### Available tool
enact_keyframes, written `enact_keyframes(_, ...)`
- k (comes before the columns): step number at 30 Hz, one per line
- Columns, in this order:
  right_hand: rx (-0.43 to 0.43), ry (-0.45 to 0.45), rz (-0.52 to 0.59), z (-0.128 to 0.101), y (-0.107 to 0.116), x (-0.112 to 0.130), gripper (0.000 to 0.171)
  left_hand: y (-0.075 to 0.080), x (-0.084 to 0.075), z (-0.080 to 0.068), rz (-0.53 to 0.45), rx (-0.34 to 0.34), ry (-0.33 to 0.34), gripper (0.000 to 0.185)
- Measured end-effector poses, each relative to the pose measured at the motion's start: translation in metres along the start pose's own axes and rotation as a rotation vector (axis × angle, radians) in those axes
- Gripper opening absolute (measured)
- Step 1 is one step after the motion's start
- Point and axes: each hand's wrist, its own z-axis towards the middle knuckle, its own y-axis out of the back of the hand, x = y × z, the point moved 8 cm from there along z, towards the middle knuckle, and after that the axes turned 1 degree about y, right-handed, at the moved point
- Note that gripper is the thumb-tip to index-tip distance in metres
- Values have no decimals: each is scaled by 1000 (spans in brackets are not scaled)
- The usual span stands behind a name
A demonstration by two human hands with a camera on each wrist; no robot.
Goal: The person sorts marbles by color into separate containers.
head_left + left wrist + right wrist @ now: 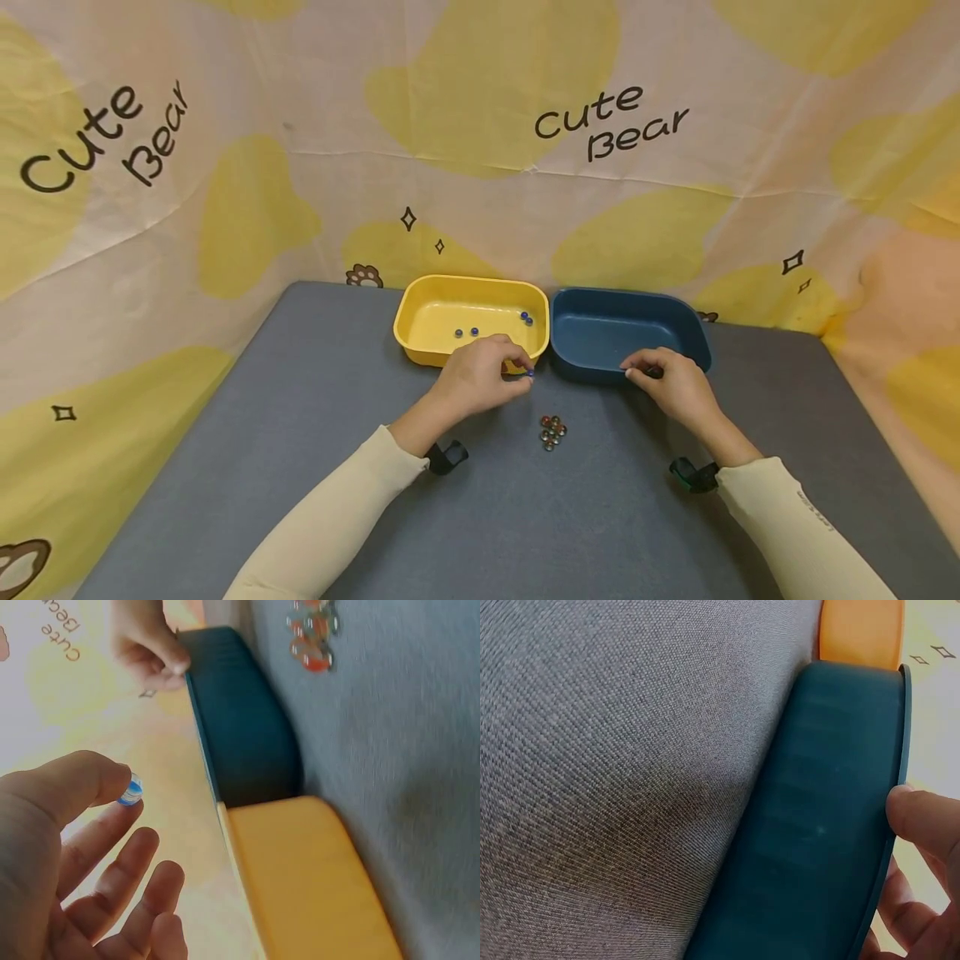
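Observation:
My left hand [480, 377] hovers at the front right corner of the yellow plastic basin [423, 315]. Between thumb and index fingertip it pinches a clear marble with blue in it [131, 790]; the other fingers are loosely bent. Several blue marbles [475, 332] lie inside the yellow basin. My right hand [672, 387] grips the front rim of the dark blue basin [600, 329], thumb on the outer wall and fingers over the inner side. A small cluster of reddish and greenish marbles [553, 432] lies on the table in front of the basins.
Both basins stand side by side at the back of the grey cloth-covered table [315, 375], near a printed fabric backdrop [480, 125]. Black straps [447, 457] circle both wrists below the cream sleeves [337, 517].

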Motion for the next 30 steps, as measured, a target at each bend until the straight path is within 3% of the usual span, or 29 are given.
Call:
enact_keyframes(6, 0, -10, 4, 0, -1, -1, 13, 13, 11, 5, 48, -18, 17, 11)
enact_keyframes(15, -8, -2, 1, -1, 1, 0, 13, 23, 35, 17, 62, -7, 110, 11)
enact_keyframes(22, -1, -1, -3, -2, -2, -3, 13, 19, 55, 31, 125, 11, 139, 13)
enact_keyframes(30, -1, -6, 6, -2, -1, -3, 11, 10, 70, 45, 158, 85, 181, 16)
